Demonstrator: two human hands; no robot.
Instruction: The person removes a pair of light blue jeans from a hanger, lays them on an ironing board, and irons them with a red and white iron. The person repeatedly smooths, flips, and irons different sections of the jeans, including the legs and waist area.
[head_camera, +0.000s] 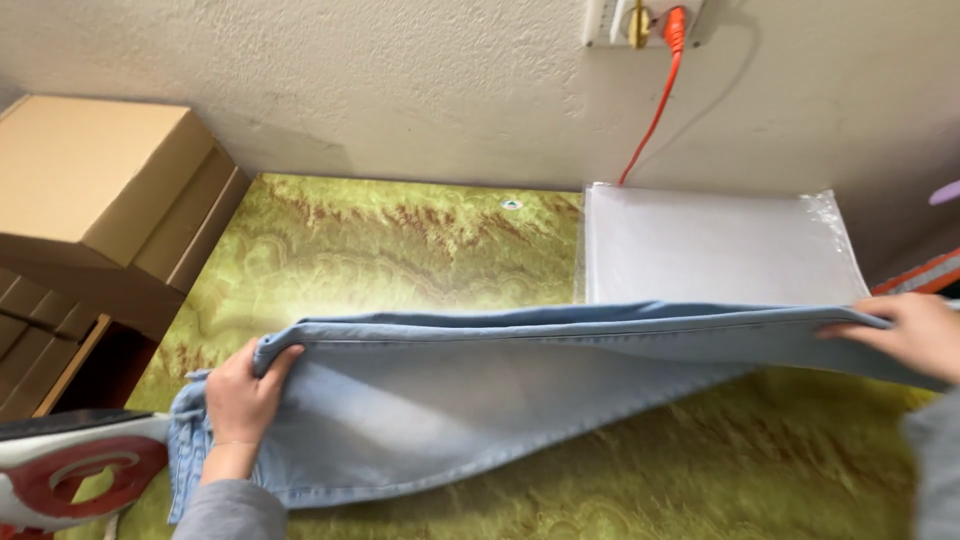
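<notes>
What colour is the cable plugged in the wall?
Orange cable, seen clearly in the head view.

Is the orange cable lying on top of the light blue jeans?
No: the orange cable hangs down the wall behind the stack of clear bags, apart from the jeans held by both hands.

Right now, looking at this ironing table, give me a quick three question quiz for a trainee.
1. True or false: both hands grip the light blue jeans.
2. What lies at the bottom left corner? A) an iron B) a kettle C) a lamp
3. What colour is the cable plugged into the wall socket?

Key:
1. True: the left hand and the right hand each hold a folded edge.
2. A, the red and white iron.
3. Orange, the orange cable.
</notes>
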